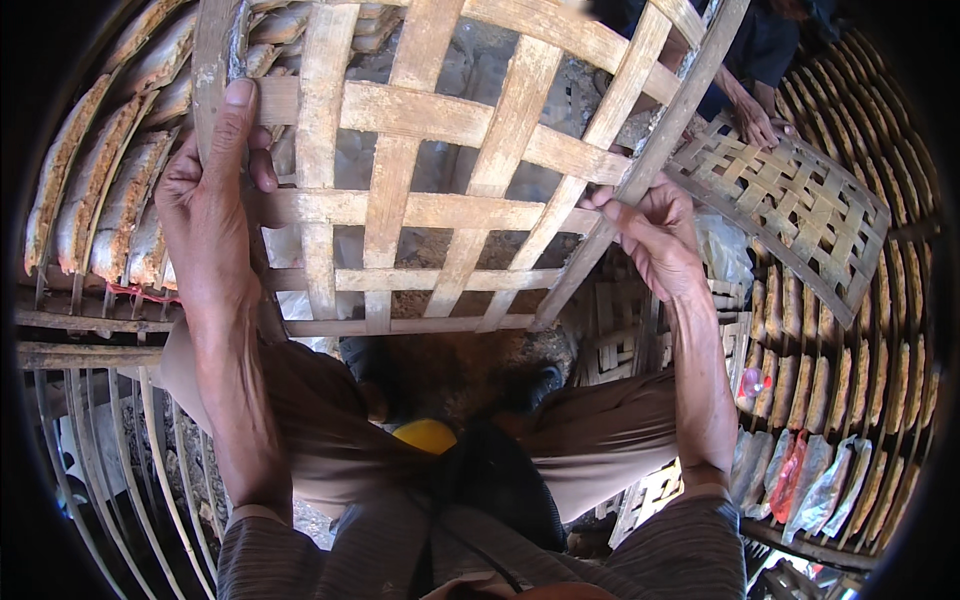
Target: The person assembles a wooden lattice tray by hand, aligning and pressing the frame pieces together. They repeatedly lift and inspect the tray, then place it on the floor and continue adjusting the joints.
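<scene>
A large woven bamboo lattice panel [430, 115], edged with wooden strips, is held up in front of me, tilted over my knees. My left hand [210, 220] is closed around its left edge strip, thumb lying along the front. On the opposite side, my right hand [655, 235] grips the right edge strip near its lower part, thumb and fingers pinching the frame and slat ends. Wide square gaps between the slats let the floor show through. The panel's top runs out of view.
At upper right a co-worker's hands [760, 125] touch a smaller, darker woven panel [790, 185]. Curved racks of brown-edged flat pieces [130, 190] line both sides. Plastic strips [820, 485] hang at lower right. A slatted rack [110, 440] stands at lower left, and something yellow [425, 436] lies between my legs.
</scene>
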The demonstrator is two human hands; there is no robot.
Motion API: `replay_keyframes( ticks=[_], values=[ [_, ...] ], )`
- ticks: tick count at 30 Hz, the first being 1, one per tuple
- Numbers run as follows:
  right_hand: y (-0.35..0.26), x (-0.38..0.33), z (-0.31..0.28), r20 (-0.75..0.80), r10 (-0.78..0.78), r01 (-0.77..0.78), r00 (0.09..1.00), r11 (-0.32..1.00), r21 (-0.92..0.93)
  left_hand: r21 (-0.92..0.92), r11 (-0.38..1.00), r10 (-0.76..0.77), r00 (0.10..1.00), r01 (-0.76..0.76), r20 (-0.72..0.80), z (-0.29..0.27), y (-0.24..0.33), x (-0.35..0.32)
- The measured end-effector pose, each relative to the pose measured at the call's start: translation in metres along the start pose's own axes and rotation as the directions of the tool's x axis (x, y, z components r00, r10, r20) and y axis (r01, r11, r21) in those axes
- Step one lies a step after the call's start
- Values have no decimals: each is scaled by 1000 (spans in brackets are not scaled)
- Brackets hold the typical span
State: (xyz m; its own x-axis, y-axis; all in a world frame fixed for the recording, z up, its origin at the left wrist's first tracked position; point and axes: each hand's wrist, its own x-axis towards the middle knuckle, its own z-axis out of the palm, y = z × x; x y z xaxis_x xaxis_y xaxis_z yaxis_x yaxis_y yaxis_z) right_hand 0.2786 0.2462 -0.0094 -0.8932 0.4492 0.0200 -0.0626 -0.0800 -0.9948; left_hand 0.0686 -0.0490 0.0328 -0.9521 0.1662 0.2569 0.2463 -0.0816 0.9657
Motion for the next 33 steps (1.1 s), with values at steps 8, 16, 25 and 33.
replay_keyframes(
  ticks=[8,16,25,33],
  values=[
    [13,3,-2,-144,75,-93,987,988,-124,10,1000,-4,998,3,61,4,-9,4],
    [13,-4,-30,155,35,-115,987,831,544,-245,951,-171,981,190,96,15,-13,17],
    [6,-6,-16,90,42,-97,995,596,797,-192,949,-235,968,248,90,19,-13,14],
    [15,-7,-15,23,100,-86,995,691,718,-180,950,-228,960,256,165,17,-16,16]
  ],
)
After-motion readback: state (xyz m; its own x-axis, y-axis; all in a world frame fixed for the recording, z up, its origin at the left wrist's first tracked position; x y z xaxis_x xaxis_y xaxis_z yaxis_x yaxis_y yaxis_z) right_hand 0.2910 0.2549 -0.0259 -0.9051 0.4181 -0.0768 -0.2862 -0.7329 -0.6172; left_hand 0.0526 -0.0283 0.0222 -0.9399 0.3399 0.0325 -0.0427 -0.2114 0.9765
